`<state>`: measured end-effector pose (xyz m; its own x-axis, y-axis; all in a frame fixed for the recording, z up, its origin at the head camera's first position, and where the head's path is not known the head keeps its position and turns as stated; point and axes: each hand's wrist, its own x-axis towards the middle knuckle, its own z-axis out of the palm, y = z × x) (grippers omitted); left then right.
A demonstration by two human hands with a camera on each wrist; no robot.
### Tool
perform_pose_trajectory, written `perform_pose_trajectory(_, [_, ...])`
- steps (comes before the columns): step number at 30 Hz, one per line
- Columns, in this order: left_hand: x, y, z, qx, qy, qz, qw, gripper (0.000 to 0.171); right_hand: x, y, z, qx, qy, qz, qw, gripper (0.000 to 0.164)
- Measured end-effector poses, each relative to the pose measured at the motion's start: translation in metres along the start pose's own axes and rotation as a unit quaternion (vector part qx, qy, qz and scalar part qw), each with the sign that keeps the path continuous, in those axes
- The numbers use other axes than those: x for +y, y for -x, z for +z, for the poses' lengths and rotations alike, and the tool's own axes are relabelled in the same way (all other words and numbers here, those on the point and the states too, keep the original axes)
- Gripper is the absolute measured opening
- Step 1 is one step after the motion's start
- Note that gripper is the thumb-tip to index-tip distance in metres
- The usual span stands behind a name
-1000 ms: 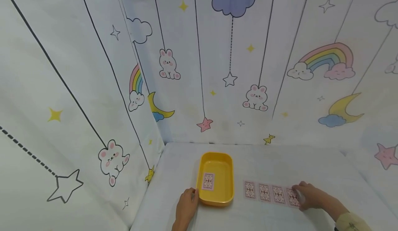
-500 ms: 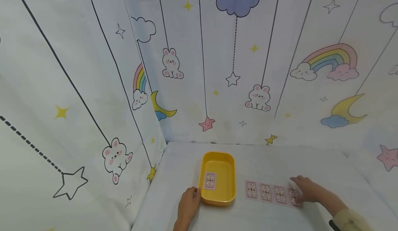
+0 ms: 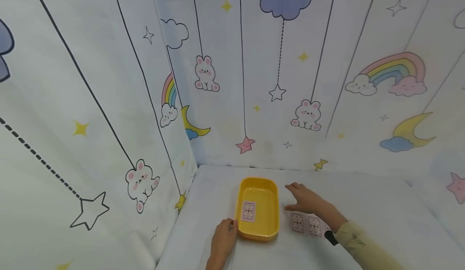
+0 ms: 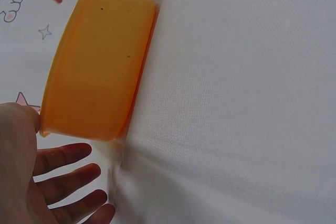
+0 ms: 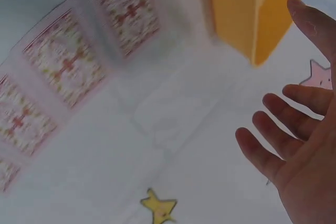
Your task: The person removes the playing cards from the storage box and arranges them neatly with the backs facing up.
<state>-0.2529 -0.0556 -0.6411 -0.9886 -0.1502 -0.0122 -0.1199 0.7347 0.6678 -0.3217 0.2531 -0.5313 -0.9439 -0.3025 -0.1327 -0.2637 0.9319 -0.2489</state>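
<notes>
My left hand [image 3: 223, 237] is at the near left corner of a yellow plastic tray [image 3: 277, 205]. In the left wrist view its thumb touches the tray's rim, while the fingers [image 4: 68, 184] stretch loosely below the corner. A patterned playing card [image 3: 248, 211] lies back up inside the tray. My right hand [image 3: 306, 199] hovers just right of the tray, thumb and fingers spread with nothing between them. Beneath its wrist runs a row of several playing cards [image 3: 297, 223], backs up, partly hidden by the forearm and sleeve.
A white cloth-like surface [image 3: 276, 258] lies under the tray and cards. Behind and to the left stand white sheets [image 3: 218, 141] printed with bunnies, stars and clouds. A black band [image 3: 331, 237] shows at my right sleeve cuff.
My right hand has lifted off the rightmost card of the row and swung left toward the tray, fingers spread. The left hand stays at the tray corner. The head view has shifted slightly.
</notes>
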Motion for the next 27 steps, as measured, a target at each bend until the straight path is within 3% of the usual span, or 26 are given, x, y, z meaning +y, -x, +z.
perform_pose_trajectory(5, [-0.003, 0.004, 0.000, 0.008, 0.010, 0.009, 0.9999, 0.033, -0.047, -0.035, 0.019, -0.010, -0.002, -0.016, 1.000, 0.086])
perform_pose_trajectory(9, [-0.004, 0.007, 0.004, 0.003, -0.001, 0.007, 1.0000, 0.031, -0.067, -0.051, 0.042, -0.039, 0.017, -0.037, 0.998, 0.081])
perform_pose_trajectory(14, [-0.001, 0.010, 0.007, -0.004, 0.002, 0.003, 1.0000, 0.029, -0.081, -0.062, 0.065, -0.060, 0.056, -0.052, 0.995, 0.075])
perform_pose_trajectory(18, [0.002, 0.008, 0.005, -0.010, -0.001, -0.001, 0.9999, 0.029, -0.089, -0.070, 0.078, -0.066, 0.067, -0.040, 0.995, 0.075])
perform_pose_trajectory(27, [0.001, 0.002, -0.005, 0.005, -0.016, 0.017, 0.9997, 0.028, -0.103, -0.084, 0.081, -0.073, 0.109, -0.041, 0.990, 0.083])
